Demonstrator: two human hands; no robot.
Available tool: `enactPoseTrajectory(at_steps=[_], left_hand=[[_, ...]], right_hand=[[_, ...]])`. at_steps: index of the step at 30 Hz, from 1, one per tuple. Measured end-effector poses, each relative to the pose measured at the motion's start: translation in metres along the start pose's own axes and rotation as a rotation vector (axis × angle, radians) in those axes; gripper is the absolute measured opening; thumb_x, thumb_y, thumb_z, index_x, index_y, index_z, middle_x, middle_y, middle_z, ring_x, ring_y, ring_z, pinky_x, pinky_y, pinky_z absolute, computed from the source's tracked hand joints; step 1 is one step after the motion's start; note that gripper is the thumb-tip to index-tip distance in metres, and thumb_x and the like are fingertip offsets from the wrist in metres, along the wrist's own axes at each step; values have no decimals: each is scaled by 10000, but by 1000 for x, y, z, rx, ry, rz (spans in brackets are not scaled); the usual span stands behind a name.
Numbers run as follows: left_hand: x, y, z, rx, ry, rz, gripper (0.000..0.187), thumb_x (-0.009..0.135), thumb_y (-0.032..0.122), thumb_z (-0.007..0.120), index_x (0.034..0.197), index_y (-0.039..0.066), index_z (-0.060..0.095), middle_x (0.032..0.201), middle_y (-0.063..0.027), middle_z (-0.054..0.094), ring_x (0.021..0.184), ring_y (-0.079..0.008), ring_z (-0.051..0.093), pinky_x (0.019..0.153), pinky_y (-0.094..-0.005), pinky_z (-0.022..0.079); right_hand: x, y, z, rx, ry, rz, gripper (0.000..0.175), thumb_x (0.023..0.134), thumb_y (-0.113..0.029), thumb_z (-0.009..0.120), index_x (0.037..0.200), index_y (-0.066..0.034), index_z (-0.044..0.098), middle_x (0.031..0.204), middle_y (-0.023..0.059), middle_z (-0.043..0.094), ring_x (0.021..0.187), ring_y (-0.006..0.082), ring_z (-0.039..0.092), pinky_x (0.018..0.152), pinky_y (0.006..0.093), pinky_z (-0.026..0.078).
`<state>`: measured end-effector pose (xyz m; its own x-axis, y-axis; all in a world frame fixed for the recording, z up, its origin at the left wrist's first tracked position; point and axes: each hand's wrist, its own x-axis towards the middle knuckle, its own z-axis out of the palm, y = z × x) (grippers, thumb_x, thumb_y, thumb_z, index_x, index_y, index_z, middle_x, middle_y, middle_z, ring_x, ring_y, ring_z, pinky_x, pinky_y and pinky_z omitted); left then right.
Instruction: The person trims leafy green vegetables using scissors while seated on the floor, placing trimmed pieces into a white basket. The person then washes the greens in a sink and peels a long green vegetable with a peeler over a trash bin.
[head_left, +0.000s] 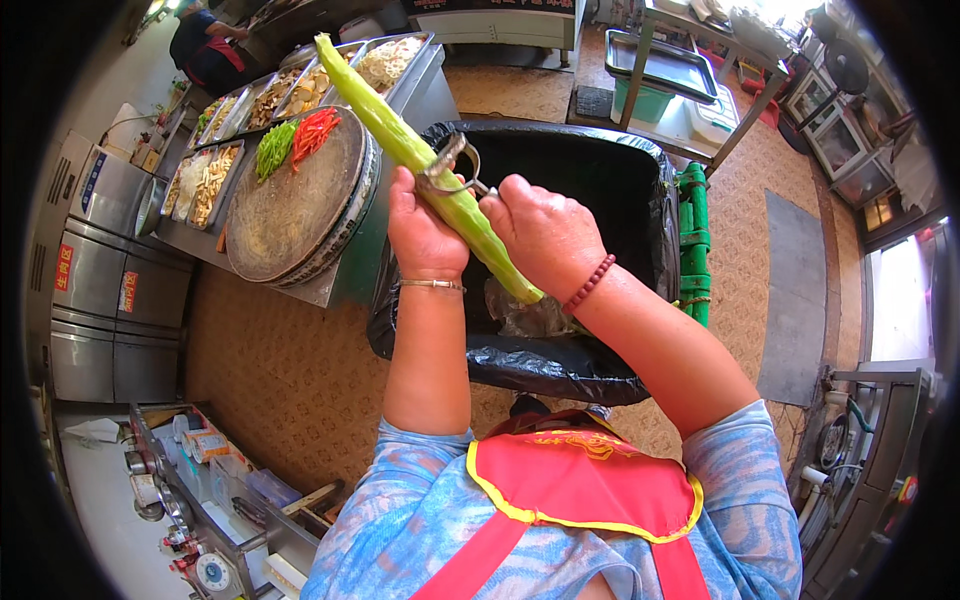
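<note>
A long, pale green stalk, perhaps celtuce (375, 116), slants across the view above a bin lined with a black plastic bag (555, 379). My left hand (426, 229) holds it from below near its middle, palm up. In my right hand (544, 232) is the handle of a metal peeler (448, 165), whose head lies across the stalk just above my left fingers. The stalk's lower end passes beneath my right hand. Crumpled clear plastic (525, 313) lies inside the bin under that end.
Left of the bin, a round chopping block (289, 202) bears shredded green and red peppers. Trays of cut food (214, 180) stand beside it. Green bamboo-like poles (694, 240) adjoin the bin's right side. A metal rack (637, 71) is beyond. A person (210, 49) stands at the far left.
</note>
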<state>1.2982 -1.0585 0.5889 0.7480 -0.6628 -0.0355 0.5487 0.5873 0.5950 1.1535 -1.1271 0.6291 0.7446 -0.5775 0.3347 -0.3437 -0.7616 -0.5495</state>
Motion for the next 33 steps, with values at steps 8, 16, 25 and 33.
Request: enactPoseTrajectory(at_steps=[8,16,25,33], left_hand=[[18,25,-34,32,166,187,336,961,395,581,1157,122,566,996,-83,618,845,-243,594,752,-472,518],[-6,18,-13,205,11,135,337,938,372,633,1155,133,536,941,-57,567,868,-211,585,775,-503,563],[-35,-8,33,120,28,19,410,1047,433,380,1199,91,547,1057,-41,611,973,-191,596,882,-348,490],[-4,4,-15,186,221,82,397,1021,450,458,1130,78,548,934,-56,591,824,-206,598,746,-381,519]], right_hand=[[-122,66,1,-261,-382,15,263,922,-315,601,824,-77,547,718,131,646,664,324,666,578,445,545],[-54,53,-29,183,-123,60,297,975,-309,507,867,-34,539,719,236,613,733,443,609,628,532,482],[21,-11,-7,241,-27,145,329,986,-351,472,909,-44,562,815,235,666,807,426,644,708,511,518],[-75,31,9,33,-333,142,296,980,-321,503,858,-52,519,736,214,656,740,407,656,667,513,528]])
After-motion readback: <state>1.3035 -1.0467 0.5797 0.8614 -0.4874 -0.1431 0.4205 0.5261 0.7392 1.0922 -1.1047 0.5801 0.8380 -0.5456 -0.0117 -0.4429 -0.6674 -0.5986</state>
